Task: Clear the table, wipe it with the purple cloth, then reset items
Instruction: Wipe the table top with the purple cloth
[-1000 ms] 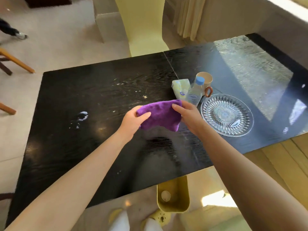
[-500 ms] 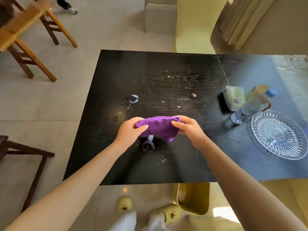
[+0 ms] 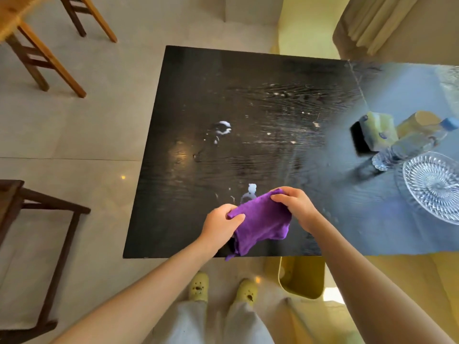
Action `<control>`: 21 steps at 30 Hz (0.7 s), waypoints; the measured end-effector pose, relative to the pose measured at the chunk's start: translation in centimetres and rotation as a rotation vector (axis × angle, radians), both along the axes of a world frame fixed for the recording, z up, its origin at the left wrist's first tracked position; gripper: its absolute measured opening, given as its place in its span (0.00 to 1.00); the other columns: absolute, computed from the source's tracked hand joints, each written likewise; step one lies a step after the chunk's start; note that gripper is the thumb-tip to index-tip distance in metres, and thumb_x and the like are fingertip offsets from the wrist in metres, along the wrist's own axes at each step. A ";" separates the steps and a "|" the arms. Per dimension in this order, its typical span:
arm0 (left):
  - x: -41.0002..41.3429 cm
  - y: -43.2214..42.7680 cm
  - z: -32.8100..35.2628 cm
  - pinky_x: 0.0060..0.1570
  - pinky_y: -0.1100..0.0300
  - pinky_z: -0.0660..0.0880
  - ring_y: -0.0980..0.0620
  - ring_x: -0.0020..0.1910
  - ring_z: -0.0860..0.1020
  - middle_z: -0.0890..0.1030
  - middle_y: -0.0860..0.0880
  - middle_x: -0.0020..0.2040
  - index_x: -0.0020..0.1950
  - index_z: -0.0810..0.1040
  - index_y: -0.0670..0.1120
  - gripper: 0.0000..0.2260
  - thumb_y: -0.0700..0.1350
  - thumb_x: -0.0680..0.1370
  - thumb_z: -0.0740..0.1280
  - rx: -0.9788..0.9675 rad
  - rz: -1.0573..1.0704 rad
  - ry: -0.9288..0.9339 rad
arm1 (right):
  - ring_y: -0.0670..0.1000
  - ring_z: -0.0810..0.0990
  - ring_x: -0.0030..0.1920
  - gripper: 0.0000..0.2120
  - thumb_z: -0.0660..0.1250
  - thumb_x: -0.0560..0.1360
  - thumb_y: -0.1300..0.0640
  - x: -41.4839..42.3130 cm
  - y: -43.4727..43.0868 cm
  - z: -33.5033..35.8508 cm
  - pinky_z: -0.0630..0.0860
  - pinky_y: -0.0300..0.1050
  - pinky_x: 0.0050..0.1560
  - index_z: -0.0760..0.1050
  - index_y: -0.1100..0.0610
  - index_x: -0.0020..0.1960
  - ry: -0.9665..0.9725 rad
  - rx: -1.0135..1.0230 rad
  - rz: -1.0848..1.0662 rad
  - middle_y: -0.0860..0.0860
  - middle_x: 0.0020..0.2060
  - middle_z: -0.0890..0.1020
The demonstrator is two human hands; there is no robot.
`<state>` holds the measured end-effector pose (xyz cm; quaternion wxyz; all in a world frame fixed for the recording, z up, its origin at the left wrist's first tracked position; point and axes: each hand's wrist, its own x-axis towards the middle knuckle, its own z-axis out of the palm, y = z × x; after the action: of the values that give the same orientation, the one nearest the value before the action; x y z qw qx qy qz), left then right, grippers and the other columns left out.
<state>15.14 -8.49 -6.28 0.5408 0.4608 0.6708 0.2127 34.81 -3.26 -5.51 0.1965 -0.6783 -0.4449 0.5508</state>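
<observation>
Head view: at far left a wooden chair (image 3: 49, 58) stands on the tiled floor, with a dark stool (image 3: 37, 219) nearer the person. The black counter (image 3: 248, 83) fills the middle. A white blob (image 3: 223, 126) lies on its left part, with small specks strewn to the right of it. A second blob (image 3: 252, 188) sits just beyond the cloth.

The left hand (image 3: 219, 224) holds the cloth (image 3: 263, 224) at its left edge, the grip pinching it with the thumb on top and the fingers curled beneath. The purple cloth hangs bunched between both hands over the counter's near edge, and one corner dangles past that edge. Whether it touches the counter cannot be told. The right hand (image 3: 295, 207) takes the cloth's upper right corner, its grip curled round the fabric.

Below, yellow slippers (image 3: 198, 286) stand on the floor, and a yellow bin (image 3: 301, 279) sits under the counter's edge.

At the counter's right end a tissue pack (image 3: 377, 130) stands just beside a mug (image 3: 419, 120). A bottle (image 3: 412, 145) with a blue cap is in front of the mug. A glass plate (image 3: 434, 184) lies just beside the bottle's base, cut by the frame.
</observation>
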 end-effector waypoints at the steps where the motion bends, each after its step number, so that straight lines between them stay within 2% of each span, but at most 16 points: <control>1: 0.1 0.2 -0.3 0.50 0.52 0.78 0.47 0.46 0.78 0.80 0.50 0.42 0.48 0.79 0.47 0.04 0.45 0.75 0.66 0.014 0.005 0.023 | 0.50 0.77 0.45 0.08 0.64 0.75 0.61 0.0 -0.1 -0.4 0.74 0.45 0.48 0.81 0.58 0.48 -0.048 0.023 0.008 0.52 0.41 0.82; 5: 0.1 2.6 -1.6 0.47 0.62 0.69 0.51 0.50 0.76 0.81 0.50 0.50 0.54 0.80 0.45 0.09 0.44 0.77 0.65 0.055 0.072 0.189 | 0.54 0.79 0.50 0.08 0.64 0.76 0.56 -0.8 0.9 -2.4 0.73 0.44 0.47 0.79 0.58 0.52 -0.244 0.148 0.028 0.53 0.45 0.82; 8: -0.4 4.2 -3.4 0.51 0.60 0.71 0.48 0.55 0.78 0.80 0.47 0.55 0.56 0.79 0.46 0.10 0.42 0.76 0.64 0.096 0.112 0.265 | 0.55 0.77 0.59 0.16 0.65 0.76 0.57 -2.1 2.2 -4.0 0.72 0.44 0.56 0.73 0.57 0.63 -0.362 0.233 0.080 0.54 0.56 0.78; 10: -1.2 4.6 -4.6 0.58 0.56 0.72 0.47 0.60 0.75 0.78 0.46 0.60 0.59 0.78 0.46 0.11 0.42 0.77 0.64 0.151 0.108 0.356 | 0.56 0.69 0.68 0.25 0.66 0.76 0.53 -2.7 1.9 -4.8 0.68 0.48 0.66 0.65 0.57 0.71 -0.485 0.311 0.244 0.55 0.68 0.70; 13: -3.0 4.2 -6.4 0.64 0.53 0.69 0.48 0.67 0.69 0.73 0.47 0.66 0.64 0.75 0.46 0.14 0.43 0.78 0.63 0.269 0.101 0.561 | 0.58 0.55 0.76 0.33 0.63 0.76 0.43 -3.0 0.2 -6.4 0.54 0.54 0.76 0.56 0.53 0.76 -0.662 0.496 0.708 0.54 0.76 0.59; 15: -4.4 3.7 -7.6 0.69 0.51 0.66 0.47 0.71 0.65 0.69 0.45 0.71 0.68 0.71 0.47 0.17 0.45 0.79 0.62 0.356 0.068 0.712 | 0.58 0.45 0.78 0.35 0.56 0.75 0.36 -3.1 -0.5 -7.5 0.40 0.56 0.76 0.51 0.48 0.77 -0.701 0.528 0.971 0.52 0.78 0.50; 16: -5.1 3.5 -8.1 0.72 0.48 0.62 0.46 0.73 0.63 0.66 0.45 0.73 0.70 0.69 0.47 0.18 0.46 0.80 0.61 0.373 0.020 0.786 | 0.58 0.41 0.77 0.36 0.51 0.74 0.33 -3.1 -0.8 -8.0 0.34 0.55 0.74 0.48 0.46 0.77 -0.714 0.532 1.036 0.51 0.78 0.47; 19: -7.4 4.1 -9.4 0.75 0.44 0.49 0.45 0.77 0.54 0.57 0.45 0.78 0.75 0.60 0.49 0.23 0.53 0.81 0.55 0.327 -0.155 0.969 | 0.59 0.36 0.76 0.38 0.41 0.71 0.28 -2.9 -0.9 -9.3 0.32 0.59 0.71 0.45 0.43 0.77 -0.765 0.608 1.101 0.52 0.78 0.45; 21: -8.8 4.8 -9.9 0.74 0.42 0.45 0.46 0.78 0.49 0.52 0.45 0.79 0.77 0.55 0.50 0.25 0.56 0.81 0.50 0.273 -0.193 1.032 | 0.61 0.38 0.75 0.37 0.42 0.71 0.27 -2.8 -1.0 -10.1 0.36 0.65 0.71 0.44 0.41 0.76 -0.787 0.654 1.143 0.54 0.78 0.47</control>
<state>6.37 -3.71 -16.20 0.0936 0.6312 0.7699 -0.0065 31.97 -4.28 -15.57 -0.1009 -0.3960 -0.9041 0.1250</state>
